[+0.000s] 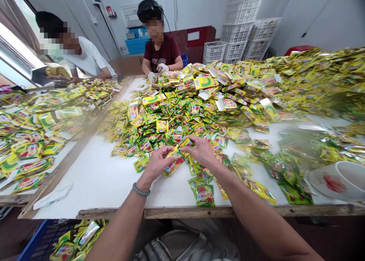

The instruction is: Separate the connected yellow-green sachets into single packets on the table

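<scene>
My left hand (157,163), with a beaded bracelet at the wrist, is closed around a small yellow, green and red box (174,163), tilted just above the white table. My right hand (202,151) pinches a small yellow packet (186,142) at the upper end of that box. Whether the packet is partly inside the box, I cannot tell. Close beyond both hands rises a heap of small green and yellow packets (162,126). Beneath my right wrist lie more loose packets, among them a green one with a red fruit picture (203,192).
Yellow boxes (205,82) top the heap. A white cup (330,181) stands at right. A wooden strip (61,166) divides the table. A blue basket (35,238) with packets sits below. Two people work opposite, one wearing white gloves (163,67). White crates (239,29) are stacked behind.
</scene>
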Action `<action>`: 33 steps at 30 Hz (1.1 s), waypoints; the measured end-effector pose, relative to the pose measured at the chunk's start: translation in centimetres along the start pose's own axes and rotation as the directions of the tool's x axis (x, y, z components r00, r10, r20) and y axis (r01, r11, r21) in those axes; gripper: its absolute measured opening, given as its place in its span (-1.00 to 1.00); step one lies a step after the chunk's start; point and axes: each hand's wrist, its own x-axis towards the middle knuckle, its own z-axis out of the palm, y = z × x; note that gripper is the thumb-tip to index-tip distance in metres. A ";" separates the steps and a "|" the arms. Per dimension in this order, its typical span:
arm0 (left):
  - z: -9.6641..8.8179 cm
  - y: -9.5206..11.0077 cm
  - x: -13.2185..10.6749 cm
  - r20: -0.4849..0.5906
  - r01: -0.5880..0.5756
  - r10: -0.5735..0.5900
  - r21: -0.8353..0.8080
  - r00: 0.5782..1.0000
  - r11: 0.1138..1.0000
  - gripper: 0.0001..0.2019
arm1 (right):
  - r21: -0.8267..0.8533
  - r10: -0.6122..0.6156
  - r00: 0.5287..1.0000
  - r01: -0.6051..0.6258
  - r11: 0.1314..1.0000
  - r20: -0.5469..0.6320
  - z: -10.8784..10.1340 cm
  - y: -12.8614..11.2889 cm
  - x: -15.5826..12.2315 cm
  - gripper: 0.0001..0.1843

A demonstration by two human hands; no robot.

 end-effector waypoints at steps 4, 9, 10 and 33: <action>0.1 0.4 -0.2 0.126 0.098 -0.090 -0.066 0.988 0.993 -0.57 | -0.016 -0.034 0.997 0.033 0.999 -0.076 0.2 0.1 0.0 -0.72; -0.1 0.7 -0.3 0.112 0.236 -0.214 -0.251 0.970 0.939 -0.56 | -0.059 -0.139 0.987 0.135 0.989 -0.081 0.3 0.1 -0.3 -0.78; -0.1 0.7 -0.3 0.097 0.251 -0.233 -0.280 0.968 0.927 -0.55 | -0.056 -0.149 0.987 0.145 0.988 -0.067 0.2 0.1 -0.3 -0.79; 1.0 0.3 0.2 -0.170 -0.051 -0.002 -0.309 0.985 0.950 -0.38 | 0.090 -0.120 0.978 0.137 0.986 -0.171 1.7 -0.6 -0.7 -0.75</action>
